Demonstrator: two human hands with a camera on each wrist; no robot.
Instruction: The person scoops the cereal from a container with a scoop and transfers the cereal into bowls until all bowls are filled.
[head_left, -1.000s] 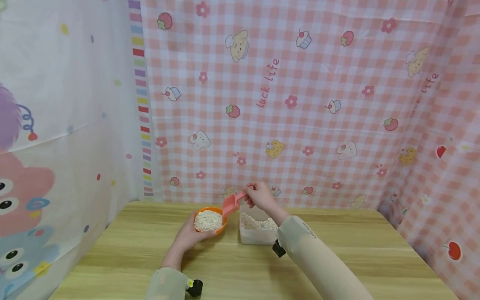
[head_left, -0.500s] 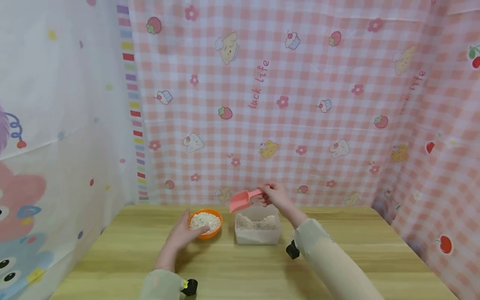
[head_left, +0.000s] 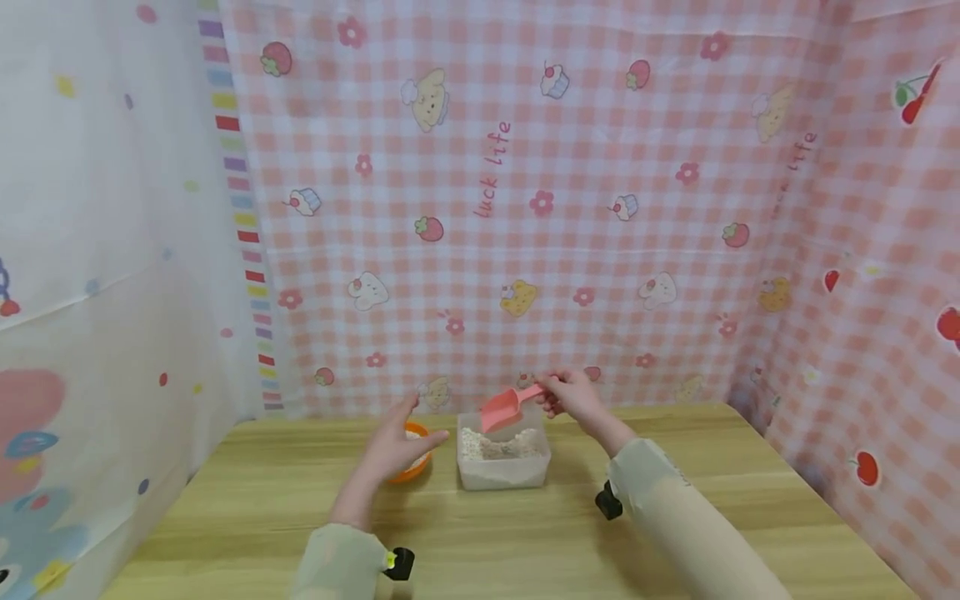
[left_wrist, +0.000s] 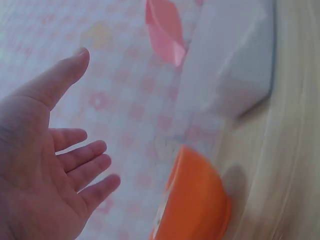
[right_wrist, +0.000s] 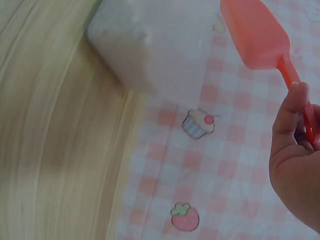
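Note:
My right hand (head_left: 573, 398) pinches the handle of a pink scoop (head_left: 501, 410), whose blade hangs over a translucent plastic box (head_left: 504, 475). Pale, oat-like flakes (head_left: 474, 446) lie in that box, heaped at the sides with a dip in the middle. To the left, my left hand (head_left: 393, 446) is spread above an orange bowl (head_left: 411, 475) and hides much of it. In the left wrist view the fingers are apart from the bowl (left_wrist: 195, 200) and hold nothing. A little of the bowl's pale filling shows past the hand.
Both containers stand on a wood-grain table (head_left: 465, 542), near its back edge. Behind it hangs a pink checked cloth (head_left: 465, 325), and a white patterned cloth (head_left: 172, 275) hangs on the left. A black wrist camera (head_left: 401, 564) sits by the left sleeve.
My left hand has let go of the orange bowl and risen off it. The scoop has moved right, from the bowl's rim to over the plastic box. The head view has turned slightly right.

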